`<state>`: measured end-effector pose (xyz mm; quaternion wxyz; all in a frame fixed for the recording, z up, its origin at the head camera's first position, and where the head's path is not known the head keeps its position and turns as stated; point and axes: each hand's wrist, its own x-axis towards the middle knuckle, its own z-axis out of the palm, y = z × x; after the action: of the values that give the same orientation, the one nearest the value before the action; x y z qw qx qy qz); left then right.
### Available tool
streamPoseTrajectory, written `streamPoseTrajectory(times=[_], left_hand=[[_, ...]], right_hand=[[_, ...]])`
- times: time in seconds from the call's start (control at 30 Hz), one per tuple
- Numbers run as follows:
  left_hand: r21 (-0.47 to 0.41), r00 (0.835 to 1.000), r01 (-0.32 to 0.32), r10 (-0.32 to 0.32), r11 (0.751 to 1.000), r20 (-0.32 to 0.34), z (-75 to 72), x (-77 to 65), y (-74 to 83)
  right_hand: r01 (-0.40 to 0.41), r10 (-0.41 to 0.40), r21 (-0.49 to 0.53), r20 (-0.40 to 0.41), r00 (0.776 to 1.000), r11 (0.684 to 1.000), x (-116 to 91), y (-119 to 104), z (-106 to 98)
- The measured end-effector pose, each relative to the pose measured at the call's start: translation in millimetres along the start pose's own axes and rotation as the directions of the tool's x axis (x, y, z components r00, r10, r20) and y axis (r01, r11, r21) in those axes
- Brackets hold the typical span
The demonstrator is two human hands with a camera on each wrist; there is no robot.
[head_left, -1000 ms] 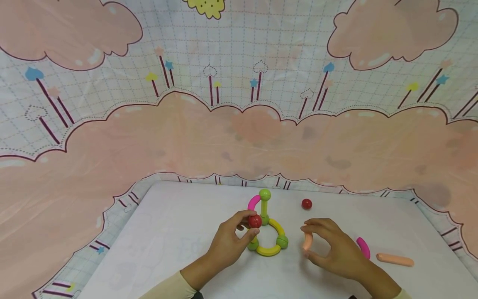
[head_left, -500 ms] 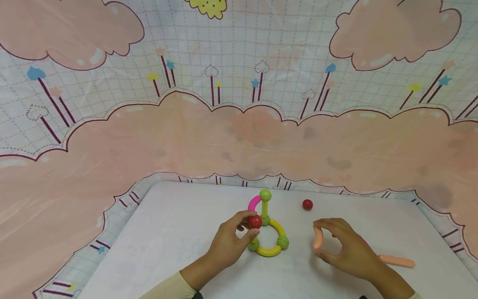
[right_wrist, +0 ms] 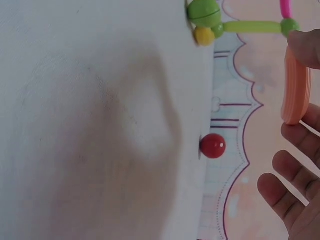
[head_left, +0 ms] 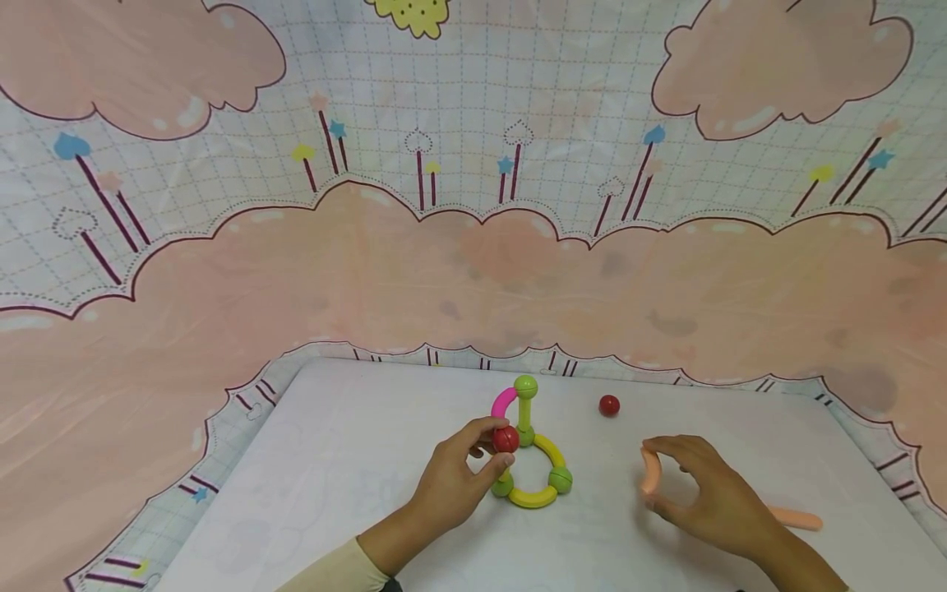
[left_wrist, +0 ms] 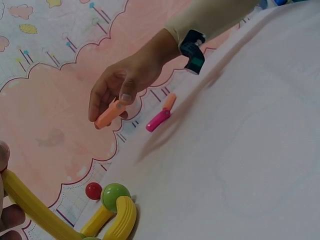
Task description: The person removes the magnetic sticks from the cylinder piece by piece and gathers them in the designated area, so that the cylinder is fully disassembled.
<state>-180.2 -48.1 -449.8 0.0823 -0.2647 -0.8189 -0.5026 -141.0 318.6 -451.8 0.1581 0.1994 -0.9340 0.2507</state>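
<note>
With thumb and fingers my left hand [head_left: 453,475] grips a red ball [head_left: 506,439] on the left side of a toy frame. The frame has green balls [head_left: 560,479], yellow curved rods [head_left: 533,498], an upright light-green rod [head_left: 524,409] and a pink curved rod [head_left: 504,402] arching to the top ball. A yellow rod [left_wrist: 37,207] slants down from that hand in the left wrist view. Right of the frame, my right hand [head_left: 713,497] pinches a short orange curved rod [right_wrist: 296,90] by its two ends, raised over the table.
A loose red ball [head_left: 609,405] lies behind and right of the frame on the white table [head_left: 355,460]. An orange straight rod [head_left: 799,518] lies partly behind the right wrist. Another pink curved rod [left_wrist: 158,120] shows in the left wrist view, hidden in the head view.
My right hand has moved right, away from the frame, carrying the orange curved rod, and now covers the loose pink rod. My left hand stays on the red ball.
</note>
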Motion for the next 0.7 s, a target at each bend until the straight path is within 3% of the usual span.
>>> streamPoseTrajectory(times=[0.7], left_hand=[[0.014, 1.0, -0.006, 0.006, 1.0, 0.0, -0.9, -0.1, 0.3]], right_hand=[[-0.057, 0.057, 0.006, -0.001, 0.998, 0.998, -15, 22, -8]])
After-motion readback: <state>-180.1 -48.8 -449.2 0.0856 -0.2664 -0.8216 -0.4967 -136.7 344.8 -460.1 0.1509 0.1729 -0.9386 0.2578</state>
